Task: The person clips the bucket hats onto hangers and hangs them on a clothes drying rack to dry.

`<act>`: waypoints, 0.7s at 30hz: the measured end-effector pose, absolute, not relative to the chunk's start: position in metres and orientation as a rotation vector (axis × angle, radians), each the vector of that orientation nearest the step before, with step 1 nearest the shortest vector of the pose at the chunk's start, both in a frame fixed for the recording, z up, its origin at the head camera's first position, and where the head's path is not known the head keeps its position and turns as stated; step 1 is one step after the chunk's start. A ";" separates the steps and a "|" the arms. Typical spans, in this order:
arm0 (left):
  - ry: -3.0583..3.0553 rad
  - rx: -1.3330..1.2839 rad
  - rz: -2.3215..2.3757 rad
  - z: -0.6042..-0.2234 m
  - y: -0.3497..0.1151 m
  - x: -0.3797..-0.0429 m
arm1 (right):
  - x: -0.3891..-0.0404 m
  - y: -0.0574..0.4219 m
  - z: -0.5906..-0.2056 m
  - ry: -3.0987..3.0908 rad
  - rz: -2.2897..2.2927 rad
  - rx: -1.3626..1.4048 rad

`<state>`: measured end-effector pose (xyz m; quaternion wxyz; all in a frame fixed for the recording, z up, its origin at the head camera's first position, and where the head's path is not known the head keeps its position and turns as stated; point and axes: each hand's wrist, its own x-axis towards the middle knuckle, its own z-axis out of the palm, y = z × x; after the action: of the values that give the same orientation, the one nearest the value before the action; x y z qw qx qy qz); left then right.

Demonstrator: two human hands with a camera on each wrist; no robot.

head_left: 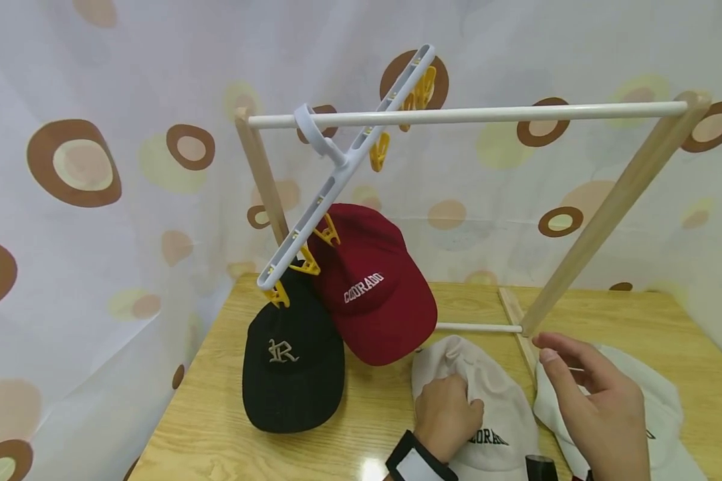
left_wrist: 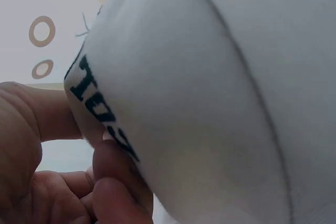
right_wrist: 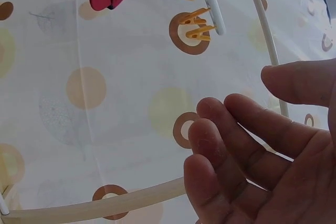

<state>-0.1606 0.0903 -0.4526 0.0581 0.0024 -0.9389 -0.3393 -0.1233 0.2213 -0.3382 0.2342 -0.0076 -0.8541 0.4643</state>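
Matt cloth caps (head_left: pixel 502 397), glossy tabletop (head_left: pixel 207 401)

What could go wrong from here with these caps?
The black cap and red cap both hang from the same half of the hanger, so it could tip or swing. The beige cap, gripped only by the left hand, might slip if lifted; the right hand holds nothing.

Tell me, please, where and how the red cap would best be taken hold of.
I would grip the red cap by its brim, coming from the right: the brim hangs low and unclipped, while a yellow clip sits at the crown's upper left and the black cap hangs close on the left. The right hand seems free for it.
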 end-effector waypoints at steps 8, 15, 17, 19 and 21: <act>-2.791 -0.040 -0.930 -0.446 0.085 -0.153 | -0.121 0.222 -0.340 -2.349 1.241 -0.033; -2.722 -0.102 -0.947 -0.435 0.075 -0.146 | -0.118 0.221 -0.343 -2.354 1.246 -0.036; -2.687 -0.115 -0.952 -0.432 0.072 -0.145 | -0.118 0.220 -0.342 -2.358 1.251 -0.039; -2.648 -0.128 -0.927 -0.429 0.069 -0.145 | -0.117 0.219 -0.342 -2.361 1.254 -0.040; -2.613 -0.136 -0.884 -0.427 0.066 -0.144 | -0.117 0.219 -0.342 -2.363 1.249 -0.040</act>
<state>-0.1444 0.0663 -0.4271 0.1888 -0.0483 -0.9291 -0.3143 -0.1174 0.2188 -0.3420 0.2323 -0.0146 -0.8598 0.4545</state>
